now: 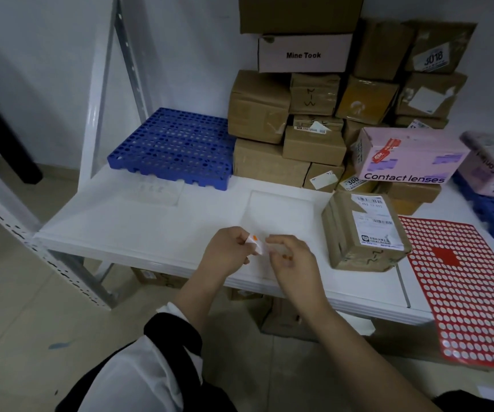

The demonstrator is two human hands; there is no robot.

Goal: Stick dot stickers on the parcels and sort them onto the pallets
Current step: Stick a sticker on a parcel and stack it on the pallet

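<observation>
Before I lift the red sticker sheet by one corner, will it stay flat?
Probably not: the red sticker sheet looks paper-thin, so it should droop. Its near end overhangs the table edge, so a push may slide it off.

White metal shelving [92, 135] stands by a pale wall [46, 55] on beige, possibly tiled floor [25, 337].

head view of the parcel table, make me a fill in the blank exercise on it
The pallet at the left is ____.
The pink box reads Contact ____.
The big sticker sheet on the right is ____.
The left hand and right hand pinch a strip of ____ dots.
Missing: blue; lenses; red; orange.
</observation>
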